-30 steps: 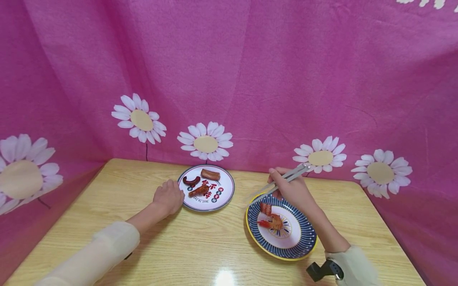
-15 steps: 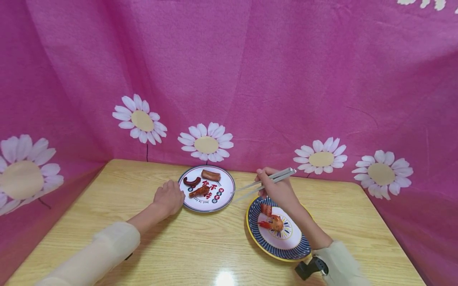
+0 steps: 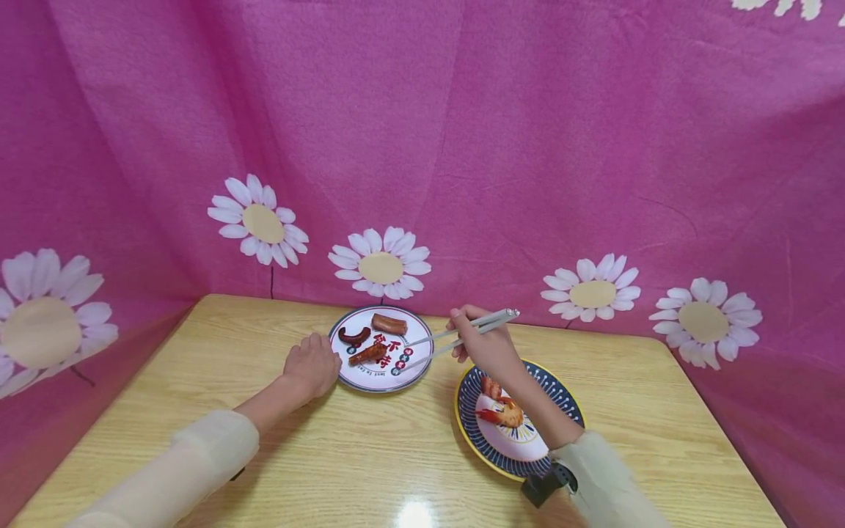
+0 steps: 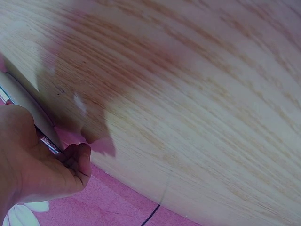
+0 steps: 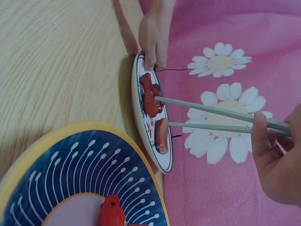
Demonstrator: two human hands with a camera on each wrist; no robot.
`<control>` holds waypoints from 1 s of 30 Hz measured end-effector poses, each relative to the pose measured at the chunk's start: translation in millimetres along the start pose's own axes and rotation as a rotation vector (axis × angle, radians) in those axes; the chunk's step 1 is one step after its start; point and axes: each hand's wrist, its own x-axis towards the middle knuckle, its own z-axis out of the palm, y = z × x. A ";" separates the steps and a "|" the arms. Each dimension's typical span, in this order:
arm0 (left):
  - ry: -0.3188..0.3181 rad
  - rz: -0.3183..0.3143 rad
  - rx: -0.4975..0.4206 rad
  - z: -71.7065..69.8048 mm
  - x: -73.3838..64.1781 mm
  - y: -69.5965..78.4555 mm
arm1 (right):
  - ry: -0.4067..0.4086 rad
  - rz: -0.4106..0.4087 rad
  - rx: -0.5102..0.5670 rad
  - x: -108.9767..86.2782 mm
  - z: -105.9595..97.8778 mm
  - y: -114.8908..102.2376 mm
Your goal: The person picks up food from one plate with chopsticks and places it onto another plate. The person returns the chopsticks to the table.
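My left hand (image 3: 313,364) holds the left edge of a white plate (image 3: 361,375) with red lettering, its thumb on the rim (image 5: 149,60). On that plate lie a chicken drumstick (image 3: 368,355), a dark curved piece (image 3: 354,336) and a brown sausage-like piece (image 3: 389,324). My right hand (image 3: 490,353) grips metal chopsticks (image 3: 496,320), spread apart, their tips over the white plate's right part. Nothing is between the tips. Below my right forearm stands a blue-patterned plate (image 3: 470,429) with a shrimp (image 3: 502,416) and a reddish meat piece (image 3: 490,387), partly hidden by the hand.
Both plates stand on a wooden table (image 3: 370,447), the white one near its back edge. A pink cloth (image 3: 462,147) with printed daisies hangs behind and at the sides. A dark wrist device (image 3: 548,482) sits at my right cuff.
My right hand has moved left with the chopsticks, from above the blue-patterned plate to the white plate's right side. My left hand and both plates have stayed in place.
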 end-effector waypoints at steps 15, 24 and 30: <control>-0.017 -0.001 0.008 0.1 0.1 -0.3 | 0.025 -0.037 -0.004 12.7 22.2 14.8; -0.009 0.010 0.016 0.3 0.7 -0.8 | 0.020 -0.043 -0.035 17.9 25.8 20.8; -0.021 0.004 -0.004 -1.6 -0.5 -0.3 | 0.010 -0.058 -0.026 20.1 31.5 22.7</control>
